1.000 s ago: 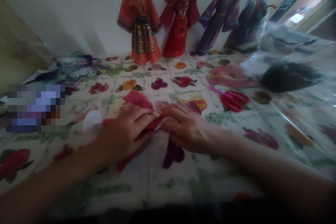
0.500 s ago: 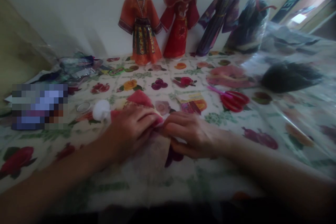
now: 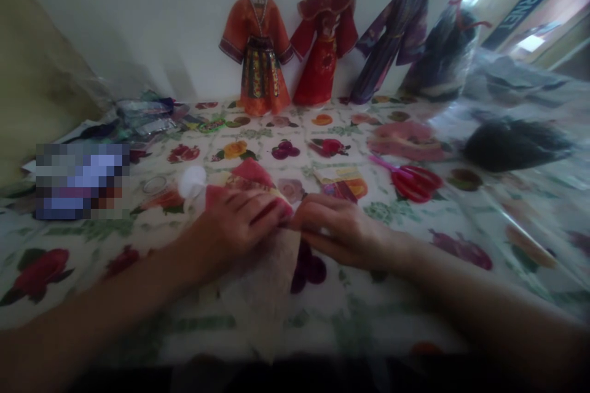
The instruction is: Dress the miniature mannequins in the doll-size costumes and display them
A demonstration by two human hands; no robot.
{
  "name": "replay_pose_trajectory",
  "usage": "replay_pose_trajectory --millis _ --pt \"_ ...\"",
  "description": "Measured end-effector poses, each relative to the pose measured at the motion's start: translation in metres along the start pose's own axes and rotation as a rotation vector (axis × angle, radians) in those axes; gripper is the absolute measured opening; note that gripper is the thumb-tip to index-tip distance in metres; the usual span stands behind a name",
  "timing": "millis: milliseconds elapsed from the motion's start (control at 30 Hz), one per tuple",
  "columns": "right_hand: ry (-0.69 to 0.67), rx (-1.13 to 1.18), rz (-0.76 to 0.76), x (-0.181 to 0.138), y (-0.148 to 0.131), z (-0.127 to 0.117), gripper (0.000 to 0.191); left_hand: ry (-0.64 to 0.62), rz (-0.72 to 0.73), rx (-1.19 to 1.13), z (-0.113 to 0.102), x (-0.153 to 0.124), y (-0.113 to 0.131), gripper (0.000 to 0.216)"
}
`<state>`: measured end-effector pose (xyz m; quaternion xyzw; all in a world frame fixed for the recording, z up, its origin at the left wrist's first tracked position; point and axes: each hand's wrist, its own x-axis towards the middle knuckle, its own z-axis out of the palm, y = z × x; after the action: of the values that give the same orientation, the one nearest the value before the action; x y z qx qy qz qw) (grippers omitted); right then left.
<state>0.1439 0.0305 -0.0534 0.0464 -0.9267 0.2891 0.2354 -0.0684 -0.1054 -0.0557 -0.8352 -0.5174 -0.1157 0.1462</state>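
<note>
My left hand (image 3: 239,224) lies on a piece of red patterned cloth (image 3: 249,173), fingers pressed down on it. My right hand (image 3: 338,230) meets it from the right, fingers curled and pinching the cloth's edge. A pale sheet (image 3: 267,270) spreads under both hands toward me. A small white round object (image 3: 192,182) sits just left of my left hand. Red-handled scissors (image 3: 412,178) lie to the right of my right hand.
Three miniature robes stand against the back wall: orange (image 3: 258,55), red (image 3: 325,49), purple (image 3: 391,43). A dark tuft (image 3: 514,144) lies at right under clear plastic. Packets (image 3: 142,116) are piled at back left. The fruit-print tablecloth (image 3: 92,258) covers the table.
Both hands stay on the red cloth and have shifted little. The view has drifted, so the table contents sit slightly right and lower. The white round object now appears farther up and right.
</note>
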Motion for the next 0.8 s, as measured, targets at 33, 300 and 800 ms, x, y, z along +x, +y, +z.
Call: replay_pose_trajectory --millis 33,300,800 --pt "0.021 0.005 0.005 0.0 0.0 0.001 0.007 -0.004 -0.042 -0.07 -0.004 -0.001 0.004 0.04" --pt "0.137 -0.049 0.072 -0.002 0.0 0.013 0.001 0.081 -0.282 -0.372 -0.009 -0.006 0.042 0.04" --pt "0.026 -0.045 0.048 -0.002 0.006 0.009 0.008 -0.126 -0.603 -0.67 -0.031 0.006 0.013 0.006"
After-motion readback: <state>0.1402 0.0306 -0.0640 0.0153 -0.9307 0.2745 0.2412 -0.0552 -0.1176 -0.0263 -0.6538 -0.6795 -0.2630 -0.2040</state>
